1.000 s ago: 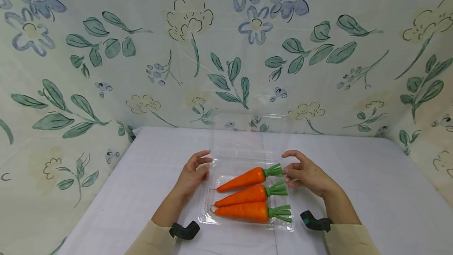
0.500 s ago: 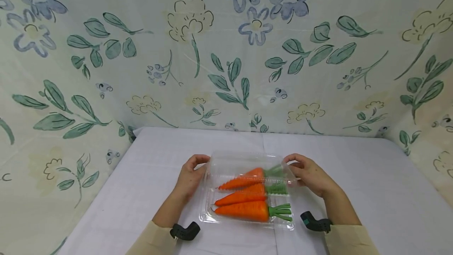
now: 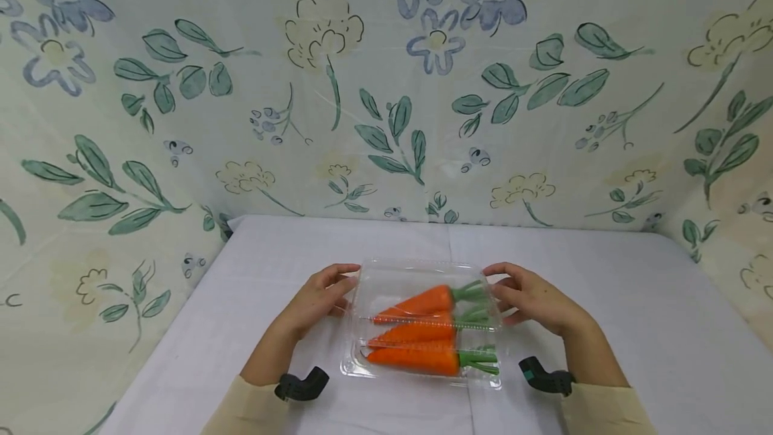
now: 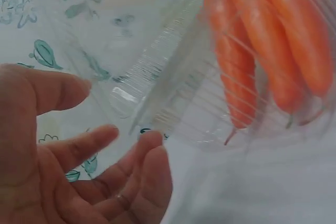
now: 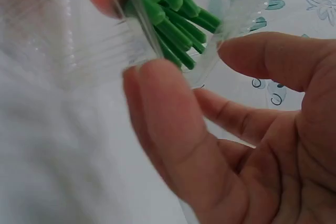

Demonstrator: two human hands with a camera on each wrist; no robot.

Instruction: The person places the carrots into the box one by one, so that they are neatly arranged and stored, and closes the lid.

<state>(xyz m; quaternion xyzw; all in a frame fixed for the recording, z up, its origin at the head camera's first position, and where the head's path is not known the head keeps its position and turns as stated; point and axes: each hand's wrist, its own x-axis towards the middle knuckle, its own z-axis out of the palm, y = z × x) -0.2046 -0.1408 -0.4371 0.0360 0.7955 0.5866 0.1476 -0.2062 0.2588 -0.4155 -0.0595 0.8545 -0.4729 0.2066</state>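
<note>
Three orange carrots (image 3: pixel 417 360) with green stem tops lie side by side in a clear plastic clamshell box (image 3: pixel 362 371) in the head view. Its clear lid (image 3: pixel 386 280) is folded over them, with the front edge seen across the carrots. Whether it touches the base all along cannot be told. My left hand (image 3: pixel 320 297) is at the box's left side, fingers spread and bent, with fingertips close to the plastic in the left wrist view. On the other side, my right hand (image 3: pixel 531 297) has its thumb and fingertips at the box's edge near the green stems (image 5: pixel 181 19).
A white cloth (image 3: pixel 604 287) covers the table. Behind and beside it hangs a floral fabric backdrop (image 3: pixel 386 119). Black wrist devices (image 3: pixel 302 384) sit on both forearms, over beige sleeves (image 3: pixel 247 408).
The lid, upright behind the box one second ago, has swung forward and down over the carrots. My left hand has shifted slightly left, its fingers looser; my right hand stays beside the box.
</note>
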